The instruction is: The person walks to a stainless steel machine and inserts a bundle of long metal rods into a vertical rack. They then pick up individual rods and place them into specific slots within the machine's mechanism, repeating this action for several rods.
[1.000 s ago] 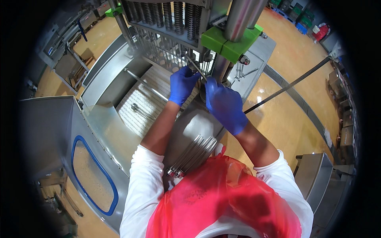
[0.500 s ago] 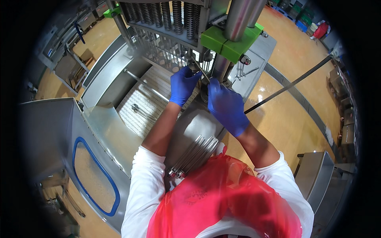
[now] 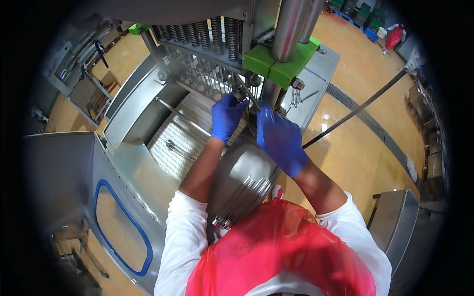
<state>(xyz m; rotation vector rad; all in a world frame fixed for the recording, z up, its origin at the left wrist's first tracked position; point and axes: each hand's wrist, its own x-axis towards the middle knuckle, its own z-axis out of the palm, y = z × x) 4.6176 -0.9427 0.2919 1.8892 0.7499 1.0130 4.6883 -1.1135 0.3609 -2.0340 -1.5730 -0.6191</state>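
We see both hands in blue gloves working close together at the upper middle of a large stainless steel machine (image 3: 148, 167). The left hand (image 3: 226, 117) is curled, its fingers drawn together around a small dark metal fitting (image 3: 239, 92) that sits just below the row of coiled springs (image 3: 207, 32) at the machine's far edge. The right hand (image 3: 280, 138) lies just beside it, to the right, fingers together and bent downward; its fingertips press near the base of a thin metal rod (image 3: 245, 93) that slants up between the two hands. We cannot tell whether the right hand actually grips the rod or only rests against it, since the glove hides the contact.

Above the hands, a bright green block (image 3: 269, 64) clamps a thick polished steel column (image 3: 289, 27). Left of the hands, a white perforated conveyor belt (image 3: 182, 138) runs along the machine's bed, with a loose steel rod (image 3: 177, 148) lying on it. Nearer to the person, a rounded steel housing (image 3: 242, 172) carries a bundle of slim steel bars (image 3: 242, 197). At the machine's near left corner we see a panel with a blue-rimmed window (image 3: 118, 222). The person wears a red plastic apron (image 3: 281, 251) over white sleeves. A long dark pole (image 3: 355, 111) crosses the tan floor (image 3: 355, 158) on the right.
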